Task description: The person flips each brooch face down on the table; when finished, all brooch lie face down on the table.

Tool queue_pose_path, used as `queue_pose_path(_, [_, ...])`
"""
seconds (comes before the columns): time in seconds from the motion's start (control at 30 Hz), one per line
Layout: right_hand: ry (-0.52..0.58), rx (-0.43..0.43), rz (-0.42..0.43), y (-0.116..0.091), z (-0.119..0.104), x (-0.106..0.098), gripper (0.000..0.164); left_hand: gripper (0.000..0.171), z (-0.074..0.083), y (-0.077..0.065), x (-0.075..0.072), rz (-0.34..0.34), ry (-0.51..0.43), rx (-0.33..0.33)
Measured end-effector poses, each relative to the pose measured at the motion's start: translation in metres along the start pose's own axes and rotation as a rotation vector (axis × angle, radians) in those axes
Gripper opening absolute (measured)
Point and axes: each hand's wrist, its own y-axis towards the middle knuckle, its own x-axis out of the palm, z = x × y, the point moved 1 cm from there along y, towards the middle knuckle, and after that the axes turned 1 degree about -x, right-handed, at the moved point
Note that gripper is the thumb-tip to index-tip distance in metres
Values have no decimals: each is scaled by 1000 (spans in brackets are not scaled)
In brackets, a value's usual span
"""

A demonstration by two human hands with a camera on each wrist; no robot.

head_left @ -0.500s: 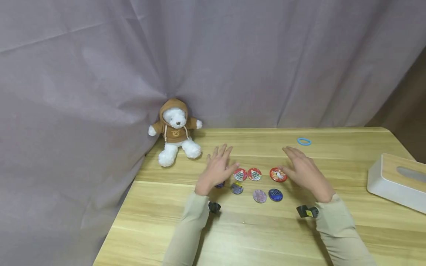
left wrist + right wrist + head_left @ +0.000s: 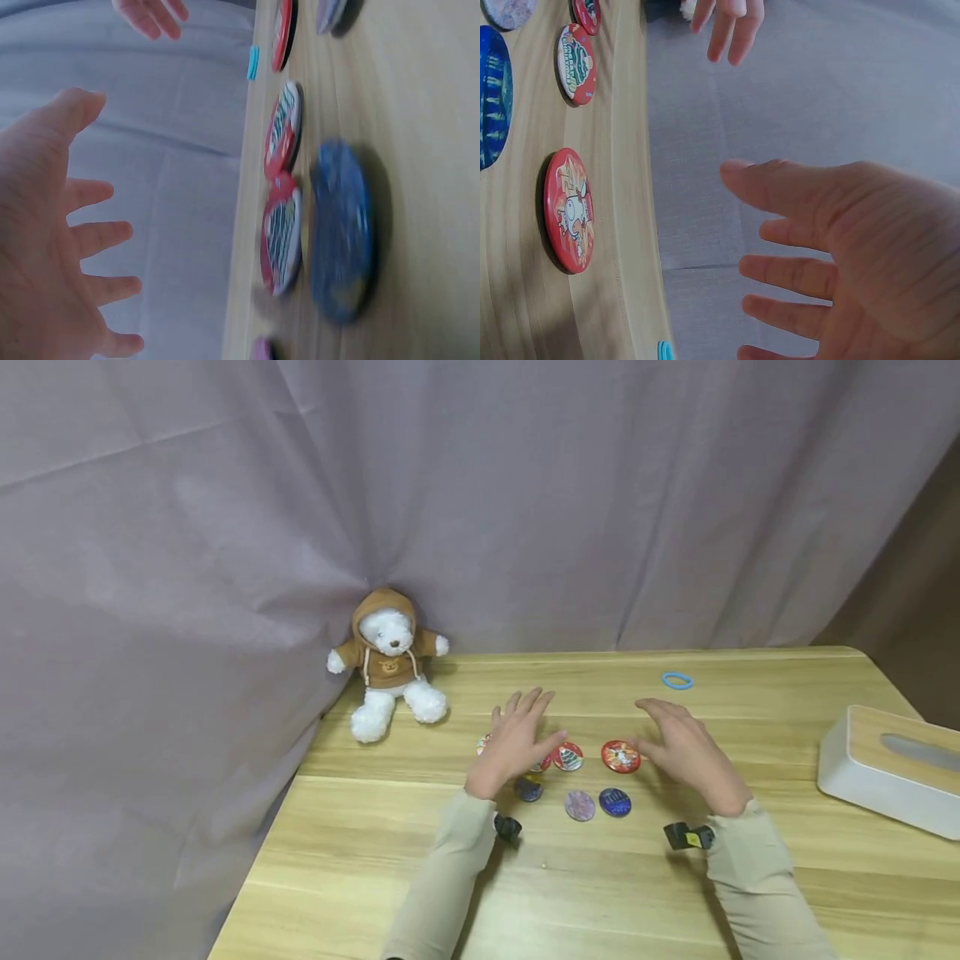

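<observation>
Several round pin badges lie on the wooden table. My left hand (image 2: pixel 513 745) hovers over the left ones, fingers spread and holding nothing. Its thumb overlaps a red Christmas-tree badge (image 2: pixel 568 757) in the head view; a second tree badge (image 2: pixel 282 238) shows fully in the left wrist view. Below that hand sits a dark blue-grey badge (image 2: pixel 528 789), and a badge edge (image 2: pixel 482 743) peeks out on its left. My right hand (image 2: pixel 690 758), empty with fingers extended, is just right of a red badge with a white cartoon figure (image 2: pixel 570 211). Nearer me are a lilac badge (image 2: pixel 580 806) and a blue badge (image 2: pixel 615 802).
A white teddy bear in a brown hoodie (image 2: pixel 389 660) sits at the table's back left. A blue band (image 2: pixel 677 681) lies near the back edge. At the right stands a white tissue box with a wooden top (image 2: pixel 862 768). A grey curtain (image 2: pixel 525 510) hangs behind.
My left hand has moved right, now covering part of the left tree badge and uncovering a badge edge on its left. My right hand has barely moved. The badges lie as before.
</observation>
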Motion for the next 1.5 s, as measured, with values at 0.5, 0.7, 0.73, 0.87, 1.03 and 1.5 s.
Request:
queue_pose_path(0.5, [52, 21, 1, 1, 6, 2, 60, 75, 28, 22, 18, -34, -54, 45])
queue_pose_path(0.7, [50, 21, -20, 2, 8, 10, 59, 66, 36, 24, 25, -52, -22, 70])
queue_pose_path(0.73, [52, 19, -26, 3, 8, 11, 59, 64, 37, 24, 26, -60, -24, 81])
queue_pose_path(0.87, [62, 12, -47, 7, 9, 18, 60, 59, 42, 24, 30, -102, -27, 109])
queue_pose_path(1.03, [57, 16, -60, 10, 10, 25, 62, 60, 45, 24, 36, -147, -10, 121])
queue_pose_path(1.5, [24, -40, -79, 11, 15, 42, 52, 56, 51, 25, 48, -222, 88, 132])
